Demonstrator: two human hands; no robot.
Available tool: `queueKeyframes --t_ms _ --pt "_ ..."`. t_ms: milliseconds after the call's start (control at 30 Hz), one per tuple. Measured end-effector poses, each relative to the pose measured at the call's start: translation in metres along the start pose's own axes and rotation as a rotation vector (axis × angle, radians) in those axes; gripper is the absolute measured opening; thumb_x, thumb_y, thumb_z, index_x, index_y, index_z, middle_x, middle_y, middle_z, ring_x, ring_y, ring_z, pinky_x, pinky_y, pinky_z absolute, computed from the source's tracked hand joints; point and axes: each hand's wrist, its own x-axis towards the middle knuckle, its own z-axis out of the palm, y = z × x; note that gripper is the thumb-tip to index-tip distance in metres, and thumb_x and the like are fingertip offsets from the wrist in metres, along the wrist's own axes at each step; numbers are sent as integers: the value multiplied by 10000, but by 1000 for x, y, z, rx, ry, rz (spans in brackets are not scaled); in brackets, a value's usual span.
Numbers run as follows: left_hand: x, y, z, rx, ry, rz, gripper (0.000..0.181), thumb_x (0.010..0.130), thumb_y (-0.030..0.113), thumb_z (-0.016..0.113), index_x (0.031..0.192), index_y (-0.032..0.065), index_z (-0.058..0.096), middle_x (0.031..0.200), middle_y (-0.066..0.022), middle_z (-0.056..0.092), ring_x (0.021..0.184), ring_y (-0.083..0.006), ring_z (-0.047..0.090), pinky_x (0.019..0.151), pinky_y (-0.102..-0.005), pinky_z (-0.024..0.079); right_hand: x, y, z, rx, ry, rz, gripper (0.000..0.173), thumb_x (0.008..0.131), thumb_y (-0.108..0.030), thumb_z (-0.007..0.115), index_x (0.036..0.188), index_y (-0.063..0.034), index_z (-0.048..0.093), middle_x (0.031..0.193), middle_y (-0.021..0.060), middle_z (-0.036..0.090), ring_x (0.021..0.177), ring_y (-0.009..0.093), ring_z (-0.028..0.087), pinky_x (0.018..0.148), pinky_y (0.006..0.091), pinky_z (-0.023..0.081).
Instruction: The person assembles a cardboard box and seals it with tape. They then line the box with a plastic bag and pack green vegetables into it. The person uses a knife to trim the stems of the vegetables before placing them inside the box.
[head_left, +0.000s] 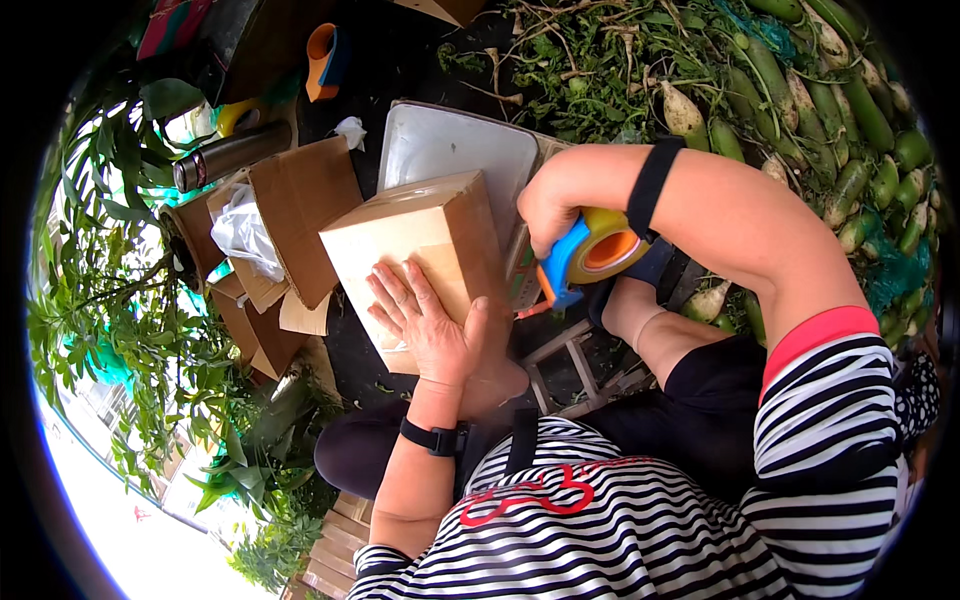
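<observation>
A cardboard box (465, 217) stands tilted before me, its far end against a metal platform scale (450, 139). My left hand (431, 322) lies flat on the box's near face, fingers spread, holding nothing. To the right of the box, my right hand (551, 206) grips a blue and orange tape dispenser (564, 262). A roll of yellowish packing tape (611, 251) sits in the dispenser. Part of the right hand's fingers is hidden behind the dispenser.
Green radishes (795, 112) with leafy tops are heaped at the upper right. Open cardboard boxes (307, 217), one with a white plastic bag (246, 232), stand at left. A steel flask (232, 156) lies beyond them. Another tape dispenser (322, 64) is farther back. Leafy plants (127, 300) line the left.
</observation>
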Motion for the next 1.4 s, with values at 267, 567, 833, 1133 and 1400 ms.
queueKeyframes --t_ms 267,567,833,1133,1400 --pt "-7 -1 1 10 26 -32 983 808 517 608 1518 -4 173 1580 -274 58 1468 -442 -5 1134 -611 3 -81 43 19 123 937 165 566 826 -342 585 1273 -3 513 1033 239 658 926 389 640 822 452 514" --pt "-10 5 -5 -48 0 -39 993 793 483 640 1519 1 165 1576 -288 40 1462 -462 -15 1122 -636 -10 -5 19 24 -231 1357 271 126 800 -122 559 869 -94 660 910 76 641 975 253 603 817 376 451" --pt "-3 1 -1 -83 6 -5 1042 765 503 663 1527 24 138 1562 -320 27 1445 -506 -13 1112 -653 -27 53 -40 29 353 945 211 174 824 -127 543 899 -33 670 921 165 704 911 333 684 760 453 536" --pt "-9 -3 0 -142 11 -31 935 811 590 607 1453 -4 278 1532 -361 69 1417 -559 16 1070 -714 -32 34 -10 -51 14 841 171 230 781 -123 590 946 -36 725 975 180 707 947 307 687 767 407 549" --pt "-1 -4 0 -182 26 2 998 805 610 597 1538 103 149 1533 -361 67 1423 -549 15 1063 -718 -38 127 -106 -153 -81 504 -70 309 863 -181 522 1072 -68 720 1095 103 699 1043 300 651 802 434 532"
